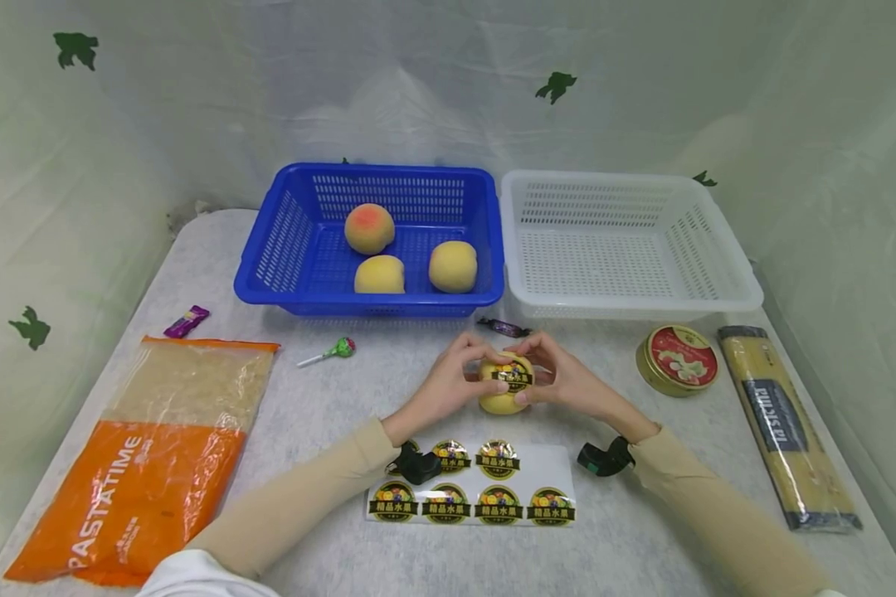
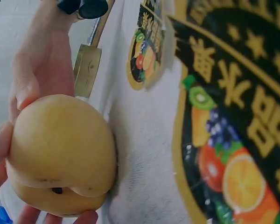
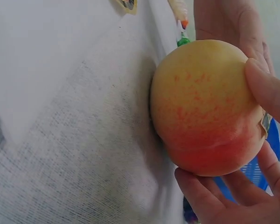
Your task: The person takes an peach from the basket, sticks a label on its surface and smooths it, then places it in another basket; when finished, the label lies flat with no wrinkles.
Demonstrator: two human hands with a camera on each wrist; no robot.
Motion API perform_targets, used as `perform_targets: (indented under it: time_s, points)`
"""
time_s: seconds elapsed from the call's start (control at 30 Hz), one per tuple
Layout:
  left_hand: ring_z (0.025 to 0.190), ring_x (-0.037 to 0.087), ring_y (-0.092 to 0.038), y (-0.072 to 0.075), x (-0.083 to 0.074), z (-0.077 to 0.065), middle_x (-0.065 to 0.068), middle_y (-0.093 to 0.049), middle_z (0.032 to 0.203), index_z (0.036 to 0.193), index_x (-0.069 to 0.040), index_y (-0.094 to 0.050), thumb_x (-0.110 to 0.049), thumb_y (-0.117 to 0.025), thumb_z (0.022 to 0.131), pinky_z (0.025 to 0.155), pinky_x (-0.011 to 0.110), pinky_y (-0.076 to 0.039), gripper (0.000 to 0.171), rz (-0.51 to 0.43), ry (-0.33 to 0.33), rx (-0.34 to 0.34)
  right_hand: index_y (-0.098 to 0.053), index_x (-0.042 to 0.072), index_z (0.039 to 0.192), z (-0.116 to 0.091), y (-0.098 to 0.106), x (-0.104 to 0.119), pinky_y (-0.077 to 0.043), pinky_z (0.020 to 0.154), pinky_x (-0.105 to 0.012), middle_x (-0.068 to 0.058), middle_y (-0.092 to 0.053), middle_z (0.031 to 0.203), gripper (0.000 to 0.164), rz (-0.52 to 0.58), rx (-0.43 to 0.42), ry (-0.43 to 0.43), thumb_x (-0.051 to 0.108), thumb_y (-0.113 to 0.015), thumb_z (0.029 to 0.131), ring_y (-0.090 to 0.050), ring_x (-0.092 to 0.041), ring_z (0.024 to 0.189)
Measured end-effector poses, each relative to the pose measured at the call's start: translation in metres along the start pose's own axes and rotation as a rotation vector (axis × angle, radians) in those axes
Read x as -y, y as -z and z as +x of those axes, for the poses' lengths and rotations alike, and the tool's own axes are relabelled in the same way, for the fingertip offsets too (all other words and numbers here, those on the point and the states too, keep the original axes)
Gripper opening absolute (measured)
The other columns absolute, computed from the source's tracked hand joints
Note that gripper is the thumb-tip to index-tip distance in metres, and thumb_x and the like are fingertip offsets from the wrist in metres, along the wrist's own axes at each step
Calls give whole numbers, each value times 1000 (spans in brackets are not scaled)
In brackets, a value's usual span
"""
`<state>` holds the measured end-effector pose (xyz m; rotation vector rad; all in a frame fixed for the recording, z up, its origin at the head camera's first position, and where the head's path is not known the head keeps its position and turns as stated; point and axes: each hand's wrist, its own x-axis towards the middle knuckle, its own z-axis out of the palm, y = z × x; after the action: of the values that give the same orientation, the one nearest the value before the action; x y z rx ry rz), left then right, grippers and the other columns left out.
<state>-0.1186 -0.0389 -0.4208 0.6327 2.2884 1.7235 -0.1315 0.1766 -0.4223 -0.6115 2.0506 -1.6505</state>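
Observation:
Both hands hold a yellow peach (image 1: 500, 405) just above the middle of the table, at its surface. A round black-and-gold fruit sticker (image 1: 513, 376) lies on its upper side. My left hand (image 1: 451, 377) grips the peach from the left, thumb near the sticker's edge. From the right, my right hand (image 1: 575, 385) grips the same fruit, fingers curled round its far side. The right wrist view shows the red-blushed side of the peach (image 3: 205, 102) and the sticker's edge (image 3: 266, 123). A sheet of stickers (image 1: 548, 468) lies in front, partly hidden by the left wrist strap.
Behind stand a blue basket (image 1: 369, 298) with three peaches (image 1: 369, 229) and a white basket (image 1: 635, 304). Left are a pasta bag (image 1: 157, 464), a purple candy (image 1: 187, 322) and a lollipop (image 1: 341, 347). Another candy (image 1: 504, 327), a round tin (image 1: 677, 360) and a spaghetti pack (image 1: 787, 423) lie around.

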Motion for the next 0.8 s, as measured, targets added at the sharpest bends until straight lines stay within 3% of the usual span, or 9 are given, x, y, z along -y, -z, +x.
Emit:
perform_targets:
  time_s: [0.13, 0.3, 0.43, 0.53, 0.63, 0.8]
  points:
    - [100, 21, -45, 2, -12, -1, 8, -45, 104, 114, -9, -60, -18, -64, 85, 86, 32, -44, 31, -4, -33, 37, -41, 5, 114, -3, 4, 0, -35, 96, -42, -10, -44, 124, 54, -11, -13, -10, 2, -74, 72, -41, -28, 117]
    - [110, 29, -46, 8, -39, 3, 16, -46, 124, 131, -4, -44, -13, -46, 95, 90, 40, -40, 37, -81, -67, 66, -41, 4, 118, -15, 22, 14, -36, 93, -44, -11, -46, 120, 53, -24, -3, 2, 2, -71, 75, -43, -27, 114]
    - [108, 27, -49, 8, -43, 16, 14, -44, 126, 139, -11, -33, -16, -42, 97, 84, 36, -45, 44, -135, -30, 64, -41, 3, 119, -29, 46, 36, -38, 91, -39, -13, -46, 119, 48, -26, 18, 75, 1, -66, 78, -43, -25, 114]
    - [107, 28, -50, 2, -35, 32, 15, -42, 127, 143, -20, -26, -22, -44, 96, 84, 37, -45, 50, -148, -24, 60, -41, 3, 119, -38, 66, 53, -42, 89, -32, -15, -44, 120, 45, -2, 1, 138, -4, -61, 80, -43, -24, 114]
    - [108, 27, -49, -6, -27, 48, 13, -38, 134, 143, -28, -22, -27, -46, 95, 82, 36, -46, 54, -99, -20, 42, -42, 5, 120, -41, 88, 66, -44, 83, -26, -13, -45, 122, 45, 5, -90, 174, -9, -57, 80, -44, -22, 113]
    - [104, 23, -52, -17, -20, 66, 5, -35, 139, 142, -28, -27, -29, -49, 93, 74, 28, -48, 54, -8, 1, -23, -42, 13, 125, -36, 129, 72, -40, 83, -22, -7, -46, 122, 46, -121, -318, 96, 0, -58, 84, -43, -19, 111]
